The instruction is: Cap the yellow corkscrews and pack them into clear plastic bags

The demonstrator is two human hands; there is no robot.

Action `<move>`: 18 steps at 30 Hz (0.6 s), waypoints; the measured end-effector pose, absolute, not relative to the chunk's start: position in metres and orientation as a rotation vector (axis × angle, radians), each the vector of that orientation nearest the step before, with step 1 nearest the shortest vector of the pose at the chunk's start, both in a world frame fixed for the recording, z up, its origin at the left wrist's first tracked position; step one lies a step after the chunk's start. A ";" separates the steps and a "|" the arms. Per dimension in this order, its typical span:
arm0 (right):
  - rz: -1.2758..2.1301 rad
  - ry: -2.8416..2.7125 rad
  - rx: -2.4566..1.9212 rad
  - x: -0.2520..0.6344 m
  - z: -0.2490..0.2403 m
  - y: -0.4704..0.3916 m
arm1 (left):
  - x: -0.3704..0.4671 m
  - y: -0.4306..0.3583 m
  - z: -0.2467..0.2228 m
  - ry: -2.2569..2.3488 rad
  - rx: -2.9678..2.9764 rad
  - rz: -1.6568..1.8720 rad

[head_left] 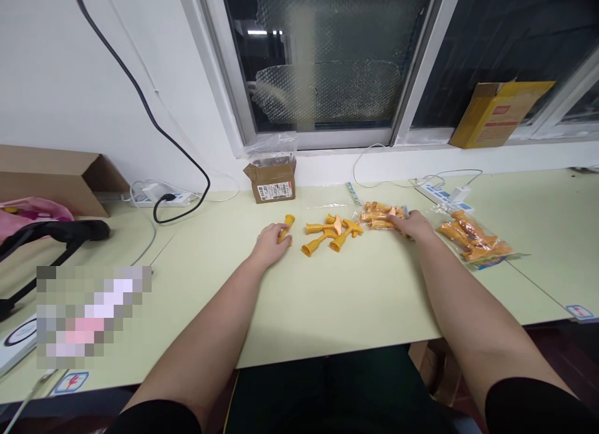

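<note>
Nearest the camera: black sleeves (156, 418) and bare forearms, reaching forward over the pale table (337, 303). Left hand (271, 243) closed around a single yellow plastic piece (289, 221) with a flared end, held at the table. Just right of it, a loose cluster of yellow hammer-shaped pieces (346, 235). Right hand (414, 225) touches the right end of a clear bag of yellow pieces (377, 214); cannot tell whether it grips. Second filled bag (475, 237) lies farther right. Small cardboard box (274, 183) stands behind, near the wall.
</note>
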State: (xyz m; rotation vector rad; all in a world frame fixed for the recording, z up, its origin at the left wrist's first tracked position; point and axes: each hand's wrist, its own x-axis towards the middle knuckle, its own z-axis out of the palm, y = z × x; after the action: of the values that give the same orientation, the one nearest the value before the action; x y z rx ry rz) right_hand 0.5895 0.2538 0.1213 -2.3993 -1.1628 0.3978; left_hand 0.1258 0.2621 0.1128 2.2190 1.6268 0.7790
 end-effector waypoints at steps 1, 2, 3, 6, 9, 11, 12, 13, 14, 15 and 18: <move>0.439 -1.156 -2.372 0.592 0.122 0.254 | 0.126 0.262 0.113 1.650 2.199 0.763; 0.466 -1.138 -2.332 0.594 0.122 0.255 | 0.127 0.262 0.113 1.670 2.181 0.749; 0.484 -1.111 -2.287 0.596 0.122 0.255 | 0.127 0.261 0.113 1.687 2.166 0.735; 0.497 -1.004 -2.163 0.597 0.123 0.254 | 0.128 0.260 0.115 1.723 2.145 0.698; 0.683 -0.885 -1.944 0.593 0.124 0.252 | 0.128 0.259 0.118 1.704 2.163 0.678; 0.923 -0.774 -1.697 0.590 0.126 0.250 | 0.128 0.259 0.120 1.672 2.190 0.659; 1.037 -0.727 -1.577 0.588 0.127 0.249 | 0.127 0.259 0.120 1.663 2.201 0.650; 1.130 -0.692 -1.488 0.586 0.129 0.249 | 0.127 0.259 0.120 1.661 2.209 0.645; 1.206 -0.664 -1.423 0.585 0.130 0.248 | 0.126 0.259 0.119 1.663 2.215 0.645; 1.268 -0.635 -1.380 0.583 0.131 0.247 | 0.126 0.260 0.118 1.665 2.221 0.648; 1.391 -0.534 -1.306 0.580 0.135 0.245 | 0.126 0.260 0.117 1.658 2.236 0.655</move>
State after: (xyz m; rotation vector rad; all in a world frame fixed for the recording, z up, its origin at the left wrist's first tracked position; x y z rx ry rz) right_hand 0.5796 0.2454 0.1349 -1.3064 -0.5345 1.3913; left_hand 0.1260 0.2600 0.1167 2.2359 1.6580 0.6555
